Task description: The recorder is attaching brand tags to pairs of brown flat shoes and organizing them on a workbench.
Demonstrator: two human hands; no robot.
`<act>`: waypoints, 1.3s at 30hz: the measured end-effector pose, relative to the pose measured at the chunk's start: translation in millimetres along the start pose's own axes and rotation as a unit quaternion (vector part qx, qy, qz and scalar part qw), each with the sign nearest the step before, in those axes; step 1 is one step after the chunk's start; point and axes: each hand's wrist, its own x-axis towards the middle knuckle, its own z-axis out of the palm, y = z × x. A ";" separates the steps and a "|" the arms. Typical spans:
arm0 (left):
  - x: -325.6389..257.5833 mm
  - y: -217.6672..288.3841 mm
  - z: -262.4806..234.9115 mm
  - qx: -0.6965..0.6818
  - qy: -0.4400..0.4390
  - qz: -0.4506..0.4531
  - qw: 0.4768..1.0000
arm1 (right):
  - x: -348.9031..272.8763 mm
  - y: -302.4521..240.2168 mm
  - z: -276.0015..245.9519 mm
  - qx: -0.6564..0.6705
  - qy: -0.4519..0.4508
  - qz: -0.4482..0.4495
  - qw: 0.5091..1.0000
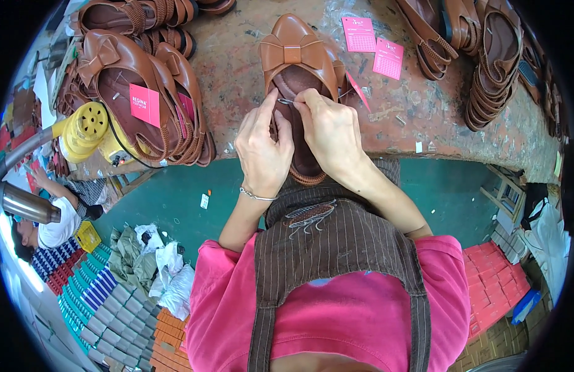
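Observation:
A brown slingback flat shoe (287,31) with a bow lies on the worktable in front of me, toe away. Part of a second brown shoe (340,72) shows at its right side. My left hand (263,146) grips the left edge of the shoe's opening, index finger and thumb at the rim. My right hand (329,127) pinches a small slim metal tool (285,101), its tip over the insole by the left fingertips. The tool's exact kind cannot be made out. A pink tag (359,93) stands tilted beside the shoe, near my right knuckles.
Two pink tags, one (359,35) beside another (388,59), lie on the scuffed worktable (231,74). Tagged brown shoes (122,62) are stacked left, by a yellow device (85,127). More shoes (494,68) stand right. Another person (57,217) is at far left, near stacked boxes (116,319).

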 end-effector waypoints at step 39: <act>12.3 -0.1 -11.8 -0.228 -0.006 -0.043 0.973 | 27.3 4.0 -88.3 0.244 -0.238 -0.042 0.939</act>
